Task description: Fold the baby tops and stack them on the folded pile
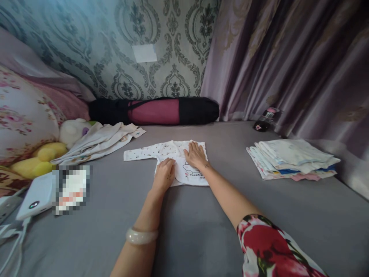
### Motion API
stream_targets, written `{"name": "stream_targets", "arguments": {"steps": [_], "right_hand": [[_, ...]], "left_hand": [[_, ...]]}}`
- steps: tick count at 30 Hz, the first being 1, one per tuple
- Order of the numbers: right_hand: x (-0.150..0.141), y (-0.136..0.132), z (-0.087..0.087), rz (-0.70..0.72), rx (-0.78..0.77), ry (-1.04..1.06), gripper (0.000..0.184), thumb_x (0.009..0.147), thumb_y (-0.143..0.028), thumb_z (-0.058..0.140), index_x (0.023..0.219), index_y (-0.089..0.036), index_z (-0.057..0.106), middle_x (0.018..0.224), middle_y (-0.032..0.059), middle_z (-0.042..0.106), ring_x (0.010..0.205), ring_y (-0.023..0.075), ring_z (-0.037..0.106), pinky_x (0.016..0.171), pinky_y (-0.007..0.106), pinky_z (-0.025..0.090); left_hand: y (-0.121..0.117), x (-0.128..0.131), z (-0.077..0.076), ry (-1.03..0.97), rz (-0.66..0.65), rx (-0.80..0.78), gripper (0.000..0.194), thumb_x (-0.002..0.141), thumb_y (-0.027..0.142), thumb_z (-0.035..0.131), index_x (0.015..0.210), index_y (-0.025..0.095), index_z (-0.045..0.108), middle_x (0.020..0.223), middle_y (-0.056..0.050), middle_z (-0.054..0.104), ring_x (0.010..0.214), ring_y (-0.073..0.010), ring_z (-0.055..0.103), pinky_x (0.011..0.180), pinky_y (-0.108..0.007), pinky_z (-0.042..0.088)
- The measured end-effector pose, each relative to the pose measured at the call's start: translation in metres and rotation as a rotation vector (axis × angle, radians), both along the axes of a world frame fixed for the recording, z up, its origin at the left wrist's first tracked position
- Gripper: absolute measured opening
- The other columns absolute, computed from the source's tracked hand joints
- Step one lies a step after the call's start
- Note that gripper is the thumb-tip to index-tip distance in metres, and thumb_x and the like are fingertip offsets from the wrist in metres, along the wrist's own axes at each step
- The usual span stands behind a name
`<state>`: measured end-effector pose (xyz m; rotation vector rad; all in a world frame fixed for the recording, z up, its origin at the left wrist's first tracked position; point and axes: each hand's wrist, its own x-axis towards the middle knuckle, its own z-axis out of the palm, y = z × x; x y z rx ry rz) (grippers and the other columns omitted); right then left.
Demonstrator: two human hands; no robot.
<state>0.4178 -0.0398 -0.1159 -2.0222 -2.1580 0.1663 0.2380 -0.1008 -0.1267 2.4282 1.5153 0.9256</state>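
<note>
A small white baby shirt (188, 178) with a printed front lies flat on the grey bed sheet (115, 215). Its left sleeve (141, 153) stretches out to the left, while the right sleeve appears folded in over the body. My right hand (196, 154) rests flat on the upper right of the shirt, fingers extended. On the shirt's left side lies my left hand (165, 173), its fingers bent and partly hidden from view; whether it pinches the fabric I cannot tell.
Folded clothes (294, 156) are stacked at the right. A dark bottle (266, 119) stands behind them. Loose cloths (100, 142) lie at the left beside plush toys (47, 154). A white power bank (37, 196) with cables is nearer. A black and maroon long bag (155, 111) lines the wall.
</note>
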Motion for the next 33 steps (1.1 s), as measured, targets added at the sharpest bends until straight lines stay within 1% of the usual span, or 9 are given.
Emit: {"name": "stream_targets", "arguments": {"steps": [7,11,13,16,19,23,26,30,33], "right_hand": [[0.003,0.004,0.005,0.014,-0.08,0.015,0.069,0.099,-0.046,0.015,0.152,-0.002,0.021,0.16,0.0146,0.015,0.148,0.0249,0.008,0.118,0.044,0.003],[0.012,0.008,0.014,0.07,-0.162,0.052,0.069,0.099,-0.045,0.014,0.152,-0.002,0.019,0.16,0.0145,0.014,0.148,0.0238,0.01,0.118,0.038,0.008],[0.019,0.008,0.017,0.065,-0.116,0.034,0.068,0.099,-0.044,0.015,0.151,-0.001,0.02,0.159,0.016,0.017,0.147,0.0248,0.013,0.118,0.038,0.009],[0.028,0.008,0.017,-0.001,-0.021,-0.027,0.067,0.099,-0.042,0.017,0.15,0.001,0.024,0.158,0.0189,0.021,0.146,0.0273,0.015,0.118,0.041,0.008],[0.034,0.008,0.009,-0.052,0.006,-0.06,0.067,0.099,-0.042,0.017,0.148,0.003,0.027,0.156,0.0205,0.025,0.146,0.0284,0.017,0.117,0.041,0.012],[0.035,0.008,0.0,-0.046,0.028,-0.065,0.068,0.098,-0.041,0.017,0.147,0.004,0.029,0.155,0.0211,0.027,0.145,0.029,0.018,0.116,0.039,0.014],[0.035,0.009,-0.001,-0.04,0.016,-0.053,0.07,0.097,-0.042,0.015,0.147,0.005,0.028,0.156,0.021,0.026,0.145,0.0288,0.016,0.116,0.039,0.012],[0.036,0.011,0.003,-0.043,-0.031,-0.04,0.071,0.097,-0.044,0.013,0.148,0.003,0.026,0.157,0.0197,0.023,0.146,0.0283,0.014,0.116,0.039,0.012],[0.036,0.007,0.006,-0.013,-0.057,-0.054,0.069,0.097,-0.043,0.014,0.149,0.001,0.026,0.158,0.0186,0.022,0.146,0.0295,0.013,0.117,0.043,0.01]], "left_hand": [[-0.002,0.002,0.001,-0.004,-0.006,0.014,0.023,0.093,0.017,0.043,0.107,0.02,0.059,0.116,-0.011,0.066,0.118,-0.0243,0.058,0.1,-0.043,0.047],[-0.004,0.006,0.002,-0.003,-0.063,0.016,0.022,0.095,0.025,0.043,0.109,0.02,0.06,0.116,-0.01,0.066,0.119,-0.0236,0.057,0.102,-0.042,0.046],[-0.006,0.007,0.001,0.006,-0.067,0.004,0.024,0.095,0.028,0.044,0.112,0.02,0.059,0.122,-0.011,0.064,0.123,-0.0242,0.055,0.105,-0.043,0.043],[-0.009,0.009,0.001,0.055,-0.037,-0.048,0.029,0.094,0.033,0.047,0.117,0.02,0.059,0.131,-0.012,0.059,0.13,-0.0272,0.048,0.108,-0.048,0.039],[-0.013,0.011,0.003,0.121,-0.032,-0.107,0.033,0.093,0.036,0.049,0.122,0.022,0.057,0.137,-0.012,0.055,0.135,-0.0283,0.042,0.111,-0.051,0.034],[-0.016,0.012,0.009,0.159,-0.041,-0.159,0.034,0.093,0.036,0.048,0.124,0.021,0.055,0.141,-0.012,0.051,0.136,-0.0283,0.04,0.113,-0.051,0.03],[-0.017,0.012,0.011,0.145,-0.041,-0.173,0.034,0.093,0.035,0.049,0.124,0.022,0.056,0.141,-0.013,0.051,0.136,-0.0279,0.04,0.113,-0.052,0.028],[-0.017,0.011,0.015,0.121,-0.049,-0.189,0.033,0.093,0.032,0.049,0.123,0.021,0.056,0.14,-0.013,0.052,0.135,-0.0268,0.043,0.113,-0.052,0.029],[-0.018,0.009,0.018,0.114,-0.053,-0.206,0.032,0.093,0.03,0.049,0.123,0.02,0.056,0.139,-0.013,0.053,0.134,-0.0253,0.044,0.113,-0.05,0.028]]}}
